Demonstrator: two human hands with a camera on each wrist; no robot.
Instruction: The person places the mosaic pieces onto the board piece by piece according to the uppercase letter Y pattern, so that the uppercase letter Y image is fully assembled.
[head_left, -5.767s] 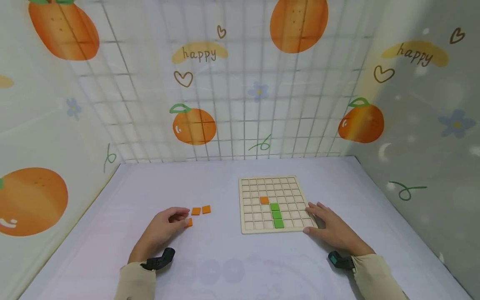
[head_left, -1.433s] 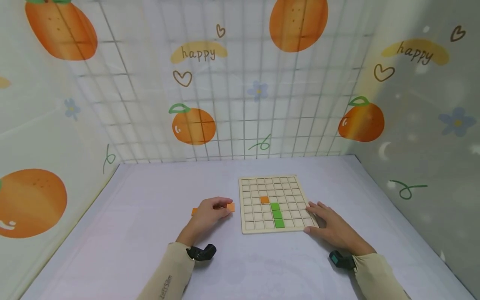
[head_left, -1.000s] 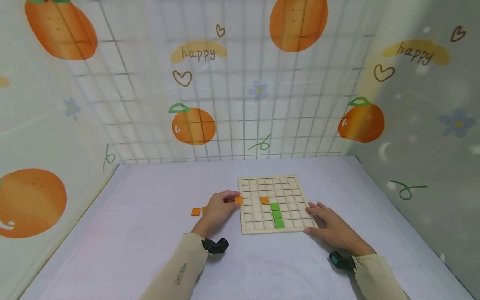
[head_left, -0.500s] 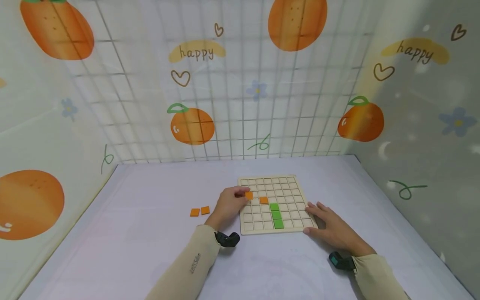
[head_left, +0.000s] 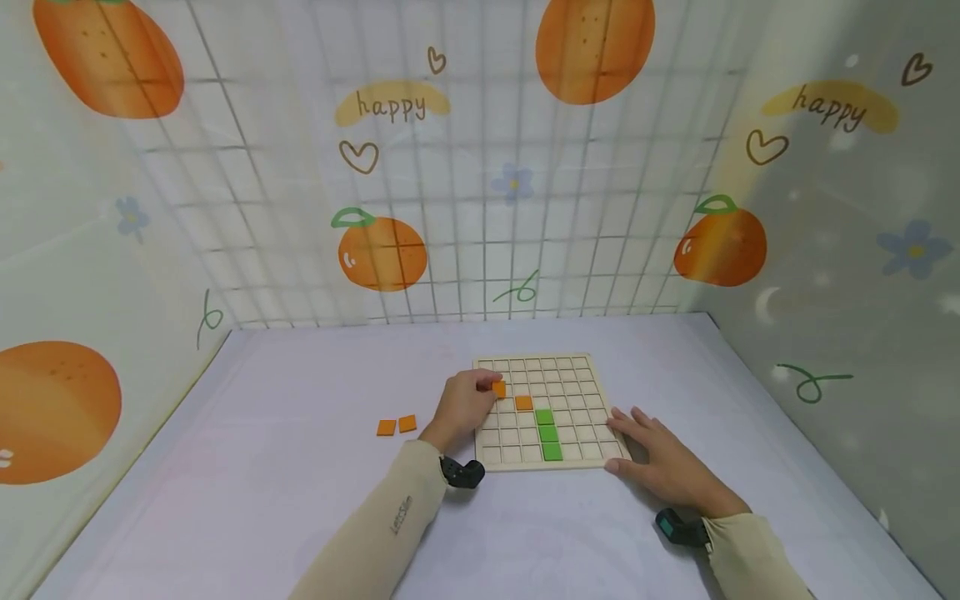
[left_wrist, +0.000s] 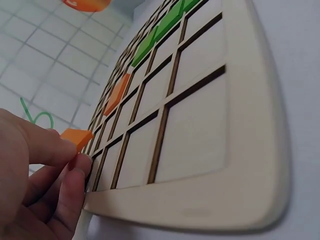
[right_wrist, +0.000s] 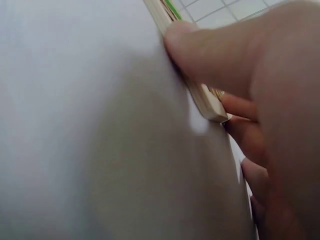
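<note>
My left hand (head_left: 462, 408) is over the left side of a pale wooden grid board (head_left: 581, 460), pinching a small orange square tile (head_left: 499, 389) between thumb and fingers. In the left wrist view that tile (left_wrist: 76, 137) is tilted above the grid cells. Another orange tile (head_left: 523, 403) sits in a cell to the right of it. Three green tiles (head_left: 548, 433) form a column lower down. At the board's lower right corner, my right hand (head_left: 671, 462) rests with spread fingers, its thumb (right_wrist: 200, 50) against the near edge and other fingers along the right side.
Two loose orange tiles (head_left: 386, 427) lie on the white table (head_left: 247, 500) left of the board. Behind the table hangs a printed curtain (head_left: 450, 250) over a wire grid. Each wrist wears a black device (head_left: 462, 472).
My left hand has picked up one of three loose orange tiles and carried it right, over the board. In the last half second it barely moves. The right hand stays at the corner.
</note>
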